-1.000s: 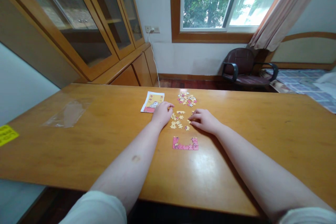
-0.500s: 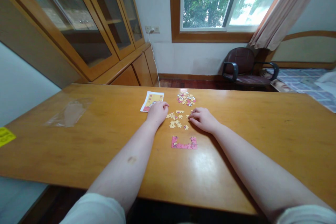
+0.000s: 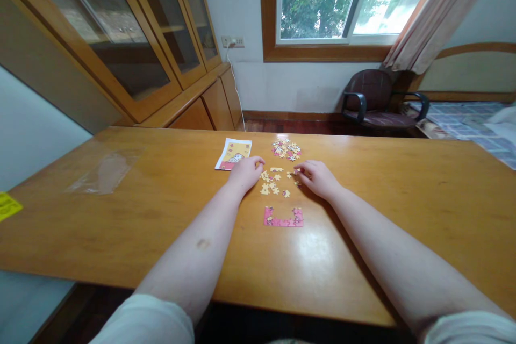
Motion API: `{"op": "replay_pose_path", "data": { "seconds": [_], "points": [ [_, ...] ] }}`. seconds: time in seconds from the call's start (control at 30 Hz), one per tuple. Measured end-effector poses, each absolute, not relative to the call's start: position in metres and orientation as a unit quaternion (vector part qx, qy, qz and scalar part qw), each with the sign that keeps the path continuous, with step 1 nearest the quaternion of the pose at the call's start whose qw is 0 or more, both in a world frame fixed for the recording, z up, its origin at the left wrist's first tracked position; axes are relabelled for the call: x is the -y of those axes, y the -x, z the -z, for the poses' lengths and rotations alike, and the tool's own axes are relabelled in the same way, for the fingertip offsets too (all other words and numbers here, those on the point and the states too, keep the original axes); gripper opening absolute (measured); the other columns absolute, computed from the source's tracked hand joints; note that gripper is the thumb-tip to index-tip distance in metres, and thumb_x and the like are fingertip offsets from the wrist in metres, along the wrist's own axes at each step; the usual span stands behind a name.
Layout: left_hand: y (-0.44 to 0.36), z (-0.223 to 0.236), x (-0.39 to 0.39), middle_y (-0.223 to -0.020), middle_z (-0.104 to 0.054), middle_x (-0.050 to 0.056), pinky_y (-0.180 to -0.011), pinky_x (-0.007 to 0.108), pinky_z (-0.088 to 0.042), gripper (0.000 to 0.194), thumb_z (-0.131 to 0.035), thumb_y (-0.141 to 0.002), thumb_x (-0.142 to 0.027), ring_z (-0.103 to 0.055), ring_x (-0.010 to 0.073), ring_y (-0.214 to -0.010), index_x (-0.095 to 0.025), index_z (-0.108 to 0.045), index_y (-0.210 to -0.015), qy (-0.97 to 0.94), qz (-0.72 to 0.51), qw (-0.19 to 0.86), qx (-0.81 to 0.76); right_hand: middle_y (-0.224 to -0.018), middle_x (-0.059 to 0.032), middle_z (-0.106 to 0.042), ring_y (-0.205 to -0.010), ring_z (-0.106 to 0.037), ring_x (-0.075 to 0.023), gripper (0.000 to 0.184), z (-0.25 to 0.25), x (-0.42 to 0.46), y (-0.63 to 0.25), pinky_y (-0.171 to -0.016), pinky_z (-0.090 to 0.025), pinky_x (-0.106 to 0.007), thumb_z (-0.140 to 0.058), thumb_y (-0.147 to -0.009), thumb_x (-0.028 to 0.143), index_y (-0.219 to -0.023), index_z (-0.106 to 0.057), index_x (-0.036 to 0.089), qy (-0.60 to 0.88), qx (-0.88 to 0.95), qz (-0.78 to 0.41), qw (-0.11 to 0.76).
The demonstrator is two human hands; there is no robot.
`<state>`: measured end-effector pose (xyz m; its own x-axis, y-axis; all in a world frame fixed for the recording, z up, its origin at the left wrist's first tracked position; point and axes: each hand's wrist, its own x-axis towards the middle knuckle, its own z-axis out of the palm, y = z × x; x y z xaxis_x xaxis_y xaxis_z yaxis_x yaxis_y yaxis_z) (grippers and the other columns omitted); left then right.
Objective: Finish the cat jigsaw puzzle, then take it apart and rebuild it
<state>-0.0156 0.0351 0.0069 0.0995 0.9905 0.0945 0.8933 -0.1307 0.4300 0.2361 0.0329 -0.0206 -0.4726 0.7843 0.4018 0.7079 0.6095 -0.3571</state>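
My left hand (image 3: 246, 173) rests at the left edge of a loose group of yellow jigsaw pieces (image 3: 276, 177). Its fingers are loosely bent and a little apart, with nothing visible in them. Across the group, my right hand (image 3: 316, 177) has thumb and fingertips closed on a small jigsaw piece (image 3: 296, 171) at the table surface. Nearer to me lies a joined pink U-shaped strip of puzzle (image 3: 284, 222). Behind the yellow pieces is a heap of mixed jigsaw pieces (image 3: 286, 149). A picture sheet (image 3: 234, 151) lies behind my left hand, which covers its lower corner.
The wooden table (image 3: 161, 226) carries a crumpled clear plastic bag (image 3: 107, 172) on the left and a yellow label (image 3: 8, 206) at its left edge. Beyond it stand a glass-door cabinet (image 3: 181, 83), an office chair (image 3: 371, 97) and a bed (image 3: 467, 123).
My left hand has shifted slightly right, uncovering more of the picture sheet. My right hand has moved slightly right and away from me, and another small piece now shows beside it.
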Motion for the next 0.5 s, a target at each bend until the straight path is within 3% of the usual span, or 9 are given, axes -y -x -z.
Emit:
{"op": "replay_pose_path", "data": {
  "seconds": [0.33, 0.5],
  "points": [
    [0.004, -0.019, -0.022, -0.089, -0.070, 0.004, -0.080, 0.030, -0.046, 0.028, -0.048, -0.086, -0.029, -0.063, 0.0202, -0.088, -0.024, -0.068, -0.105, -0.759, -0.164, 0.141, -0.614, -0.078, -0.0041, -0.067, -0.066, -0.057, -0.0165, 0.029, 0.017, -0.032, -0.241, -0.064, -0.041, -0.028, -0.048, -0.086, 0.025, -0.111, -0.061, 0.017, 0.514, 0.791, -0.125, 0.309],
    [0.003, -0.021, -0.021, -0.091, -0.071, 0.004, -0.079, 0.029, -0.046, 0.027, -0.047, -0.086, -0.030, -0.064, 0.0202, -0.088, -0.024, -0.068, -0.103, -0.764, -0.147, 0.132, -0.614, -0.075, -0.0032, -0.067, -0.065, -0.057, -0.0165, 0.026, 0.017, -0.031, -0.241, -0.064, -0.041, -0.028, -0.048, -0.087, 0.028, -0.107, -0.062, 0.020, 0.527, 0.781, -0.143, 0.304]
  ]
}}
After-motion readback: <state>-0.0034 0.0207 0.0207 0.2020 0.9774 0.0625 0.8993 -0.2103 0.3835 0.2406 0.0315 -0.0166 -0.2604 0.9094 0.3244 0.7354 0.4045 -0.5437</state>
